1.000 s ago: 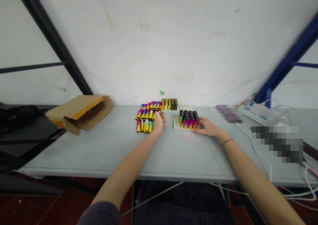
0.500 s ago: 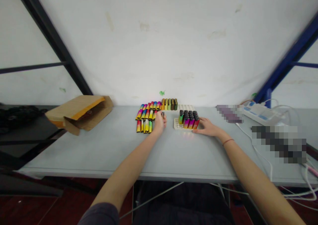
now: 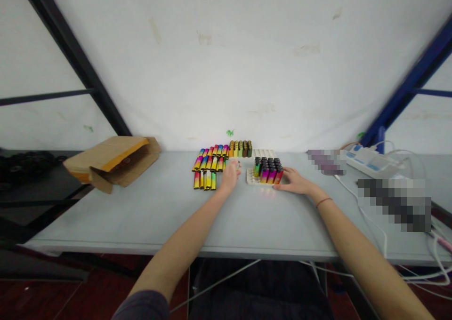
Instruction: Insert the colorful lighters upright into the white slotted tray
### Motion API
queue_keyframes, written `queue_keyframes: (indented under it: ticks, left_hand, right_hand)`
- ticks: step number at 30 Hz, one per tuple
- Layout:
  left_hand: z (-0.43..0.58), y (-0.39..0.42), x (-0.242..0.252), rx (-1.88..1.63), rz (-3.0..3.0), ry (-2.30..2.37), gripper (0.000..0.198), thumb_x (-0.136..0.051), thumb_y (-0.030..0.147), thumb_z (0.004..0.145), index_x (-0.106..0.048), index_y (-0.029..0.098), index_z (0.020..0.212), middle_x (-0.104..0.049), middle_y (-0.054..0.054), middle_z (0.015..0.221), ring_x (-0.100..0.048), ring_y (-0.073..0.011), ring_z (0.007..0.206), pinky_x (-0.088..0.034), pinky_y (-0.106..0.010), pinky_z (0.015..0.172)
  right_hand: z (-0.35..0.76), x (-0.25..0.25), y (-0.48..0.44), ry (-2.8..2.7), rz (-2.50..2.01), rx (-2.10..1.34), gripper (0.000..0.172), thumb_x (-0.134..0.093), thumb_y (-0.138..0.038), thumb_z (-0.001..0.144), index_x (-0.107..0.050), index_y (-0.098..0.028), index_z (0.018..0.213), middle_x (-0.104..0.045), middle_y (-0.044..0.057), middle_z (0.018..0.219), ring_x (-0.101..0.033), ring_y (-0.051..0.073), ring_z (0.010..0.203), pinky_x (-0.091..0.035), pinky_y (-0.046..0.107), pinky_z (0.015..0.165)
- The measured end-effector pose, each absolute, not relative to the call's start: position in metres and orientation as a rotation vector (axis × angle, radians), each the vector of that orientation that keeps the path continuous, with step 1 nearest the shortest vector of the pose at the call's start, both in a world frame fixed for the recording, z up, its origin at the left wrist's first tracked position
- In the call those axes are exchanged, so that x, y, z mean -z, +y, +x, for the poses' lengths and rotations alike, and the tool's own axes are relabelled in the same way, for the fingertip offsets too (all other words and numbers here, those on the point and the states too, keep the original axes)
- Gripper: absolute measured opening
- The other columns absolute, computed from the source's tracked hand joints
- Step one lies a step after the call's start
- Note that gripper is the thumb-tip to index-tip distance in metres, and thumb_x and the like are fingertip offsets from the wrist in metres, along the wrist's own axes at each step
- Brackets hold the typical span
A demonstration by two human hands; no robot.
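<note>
My left hand point(image 3: 230, 176) is closed around a lighter, mostly hidden by the fingers, just right of the lying lighters. Those lighters point(image 3: 208, 180), in shiny rainbow colours, lie in several rows on the table. My right hand point(image 3: 295, 182) grips the right end of a white tray point(image 3: 252, 179) with holes, thumb at its front edge and fingers behind. Black-topped rainbow lighters point(image 3: 271, 174) stand upright in the tray's middle and right part. Holes show at its left end.
Behind stand several upright gold and green lighters point(image 3: 240, 149), beside another white holed tray point(image 3: 264, 153). An open cardboard box point(image 3: 116, 160) lies at the left. On the right are a power strip point(image 3: 370, 162), white cables point(image 3: 367, 214) and blurred-out items. A wall closes off the back.
My left hand has shifted slightly right, towards the tray, and turned with the lighter in it. My right hand stays at the tray.
</note>
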State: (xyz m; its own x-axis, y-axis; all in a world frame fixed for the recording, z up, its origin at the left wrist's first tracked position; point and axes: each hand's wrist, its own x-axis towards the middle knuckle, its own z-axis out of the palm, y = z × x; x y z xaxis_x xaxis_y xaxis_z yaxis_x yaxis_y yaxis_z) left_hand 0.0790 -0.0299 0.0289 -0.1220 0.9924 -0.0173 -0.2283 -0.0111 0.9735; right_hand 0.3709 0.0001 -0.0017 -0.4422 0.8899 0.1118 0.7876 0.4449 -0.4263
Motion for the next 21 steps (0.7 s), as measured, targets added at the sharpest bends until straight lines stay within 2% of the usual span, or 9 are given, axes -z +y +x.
queue_keyframes:
  ticks: [2, 4, 6, 8, 10, 15, 21]
  left_hand:
    - [0.0801, -0.0330, -0.0254, -1.421, 1.293, 1.169, 0.017, -0.053, 0.038, 0.097, -0.058, 0.023, 0.090, -0.046, 0.006, 0.060, -0.047, -0.0129, 0.054, -0.041, -0.021, 0.057]
    - [0.0804, -0.0347, -0.0233, -1.459, 1.625, 1.179, 0.014, -0.056, 0.035, 0.097, -0.063, 0.024, 0.099, -0.059, 0.001, 0.074, -0.060, -0.0170, 0.074, -0.052, -0.027, 0.076]
    - [0.0793, -0.0343, -0.0225, -1.506, 1.915, 1.198, 0.016, -0.058, 0.034, 0.098, -0.068, 0.022, 0.103, -0.069, -0.007, 0.098, -0.065, -0.0218, 0.101, -0.052, -0.035, 0.097]
    - [0.0775, -0.0323, -0.0221, -1.523, 2.128, 1.203, 0.020, -0.058, 0.034, 0.099, -0.071, 0.021, 0.107, -0.070, -0.012, 0.115, -0.063, -0.0249, 0.117, -0.047, -0.040, 0.109]
    - [0.0758, -0.0301, -0.0214, -1.497, 2.242, 1.166, 0.023, -0.057, 0.035, 0.101, -0.073, 0.021, 0.111, -0.071, -0.012, 0.118, -0.063, -0.0255, 0.118, -0.046, -0.042, 0.111]
    - [0.0760, -0.0289, -0.0179, -1.392, 2.186, 1.077, 0.027, -0.060, 0.040, 0.100, -0.074, 0.021, 0.113, -0.076, -0.011, 0.113, -0.068, -0.0238, 0.103, -0.053, -0.039, 0.100]
    - [0.0790, -0.0318, -0.0181, -1.309, 2.118, 1.048, 0.026, -0.063, 0.038, 0.098, -0.075, 0.021, 0.114, -0.077, -0.010, 0.109, -0.070, -0.0231, 0.097, -0.055, -0.037, 0.098]
  right_hand:
    - [0.3711, 0.0021, 0.0004, -2.388, -1.408, -0.436, 0.093, -0.071, -0.080, 0.078, -0.062, -0.021, 0.149, -0.056, 0.017, 0.159, -0.047, 0.046, 0.149, -0.036, 0.062, 0.127]
    - [0.3714, 0.0024, 0.0008, -2.390, -1.385, -0.428, 0.090, -0.072, -0.079, 0.079, -0.063, -0.022, 0.148, -0.058, 0.016, 0.157, -0.048, 0.045, 0.148, -0.037, 0.062, 0.126]
    - [0.3712, 0.0020, 0.0007, -2.386, -1.378, -0.428, 0.089, -0.073, -0.078, 0.079, -0.064, -0.023, 0.147, -0.059, 0.016, 0.157, -0.048, 0.046, 0.148, -0.037, 0.063, 0.125]
    - [0.3704, 0.0007, -0.0001, -2.388, -1.392, -0.436, 0.090, -0.073, -0.077, 0.078, -0.064, -0.021, 0.148, -0.058, 0.017, 0.157, -0.048, 0.046, 0.148, -0.037, 0.063, 0.126]
    - [0.3691, -0.0014, -0.0015, -2.394, -1.415, -0.445, 0.091, -0.073, -0.077, 0.079, -0.063, -0.019, 0.148, -0.056, 0.018, 0.159, -0.047, 0.046, 0.149, -0.036, 0.063, 0.126]
    - [0.3669, -0.0052, -0.0048, -2.395, -1.442, -0.457, 0.090, -0.073, -0.075, 0.079, -0.063, -0.017, 0.148, -0.055, 0.020, 0.160, -0.047, 0.047, 0.149, -0.036, 0.063, 0.126]
    - [0.3679, -0.0035, -0.0045, -2.376, -1.399, -0.450, 0.089, -0.073, -0.076, 0.079, -0.063, -0.020, 0.147, -0.057, 0.018, 0.158, -0.048, 0.047, 0.148, -0.038, 0.064, 0.124]
